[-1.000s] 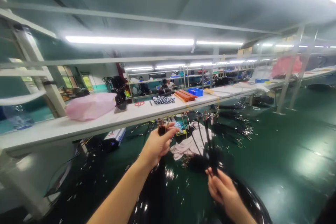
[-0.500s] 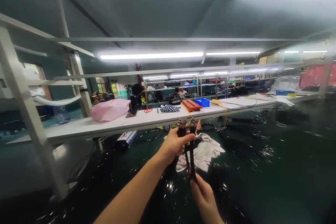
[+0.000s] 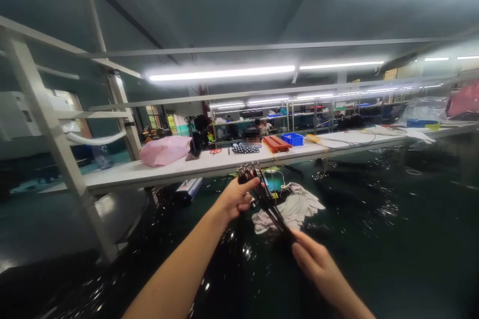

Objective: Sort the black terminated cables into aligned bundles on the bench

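I note left hand (image 3: 235, 200) raised, fingers clamped around the cable bundle (image 3: 271, 208). Right hand (image 3: 314, 261) lower, fingers pinching it.

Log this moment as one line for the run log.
left hand: gripping black cable bundle near connectors | right hand: pinching bundle lower | white cloth behind, on green bench

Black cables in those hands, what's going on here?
A person holds a bundle of thin black cables with metal-tipped ends in both bare hands. The left hand grips it just below the tips; the right hand pinches it lower down. Beneath lies a crumpled white cloth on the glossy dark green table.
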`<state>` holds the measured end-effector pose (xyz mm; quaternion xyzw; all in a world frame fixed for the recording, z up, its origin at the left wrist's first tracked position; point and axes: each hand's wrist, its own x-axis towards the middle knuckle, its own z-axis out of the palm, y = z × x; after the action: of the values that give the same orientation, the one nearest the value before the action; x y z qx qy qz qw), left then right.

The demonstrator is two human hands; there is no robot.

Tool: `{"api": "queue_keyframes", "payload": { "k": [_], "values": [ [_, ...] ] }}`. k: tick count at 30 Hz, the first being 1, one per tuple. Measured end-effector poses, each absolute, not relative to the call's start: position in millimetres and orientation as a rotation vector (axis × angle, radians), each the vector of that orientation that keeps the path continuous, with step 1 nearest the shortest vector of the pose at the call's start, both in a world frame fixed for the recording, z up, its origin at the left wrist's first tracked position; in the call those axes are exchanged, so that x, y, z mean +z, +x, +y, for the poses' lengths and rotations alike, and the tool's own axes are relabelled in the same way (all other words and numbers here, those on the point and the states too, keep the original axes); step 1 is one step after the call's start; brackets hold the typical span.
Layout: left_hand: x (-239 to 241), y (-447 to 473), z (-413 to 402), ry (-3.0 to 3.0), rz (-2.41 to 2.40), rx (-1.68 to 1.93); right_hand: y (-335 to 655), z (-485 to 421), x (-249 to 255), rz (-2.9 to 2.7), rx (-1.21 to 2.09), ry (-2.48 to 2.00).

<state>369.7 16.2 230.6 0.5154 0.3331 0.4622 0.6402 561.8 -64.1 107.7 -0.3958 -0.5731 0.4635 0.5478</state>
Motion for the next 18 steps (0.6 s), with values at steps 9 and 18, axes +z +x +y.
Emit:
{"api": "queue_keyframes", "payload": {
  "k": [9, 18],
  "values": [
    [181, 352, 24, 0.649, 0.785, 1.147, 671, -10, 68, -1.456, 1.284, -1.431],
    [176, 403, 4, 0.417, 0.56, 1.155, 644, 19, 44, -1.571, 0.99, -1.643]
  ]
}}
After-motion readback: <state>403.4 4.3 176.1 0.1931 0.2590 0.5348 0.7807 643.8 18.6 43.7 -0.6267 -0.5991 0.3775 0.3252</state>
